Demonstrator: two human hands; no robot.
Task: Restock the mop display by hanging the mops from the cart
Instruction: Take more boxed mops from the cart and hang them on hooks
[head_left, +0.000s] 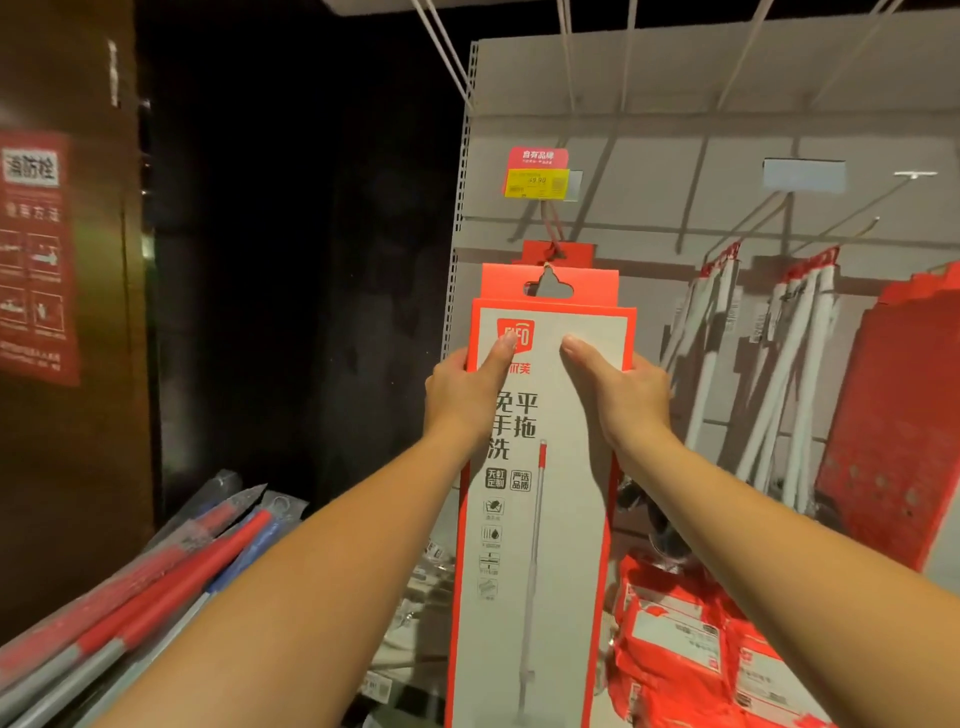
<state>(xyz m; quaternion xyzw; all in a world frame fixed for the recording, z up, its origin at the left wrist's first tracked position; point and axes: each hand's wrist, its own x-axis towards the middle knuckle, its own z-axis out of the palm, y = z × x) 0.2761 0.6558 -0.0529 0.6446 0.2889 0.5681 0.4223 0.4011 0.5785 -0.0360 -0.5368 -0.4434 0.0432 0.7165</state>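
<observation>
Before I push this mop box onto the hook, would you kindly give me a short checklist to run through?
1. Left hand grips the mop box at its left edge: ok.
2. Right hand grips its right edge: ok.
3. Mop box held upright: ok.
4. Hang hole lined up below the price tag: ok.
5. Hook tip through the hang hole: cannot tell.
6. Room left on the hook in front of the hanging box: cannot tell.
</observation>
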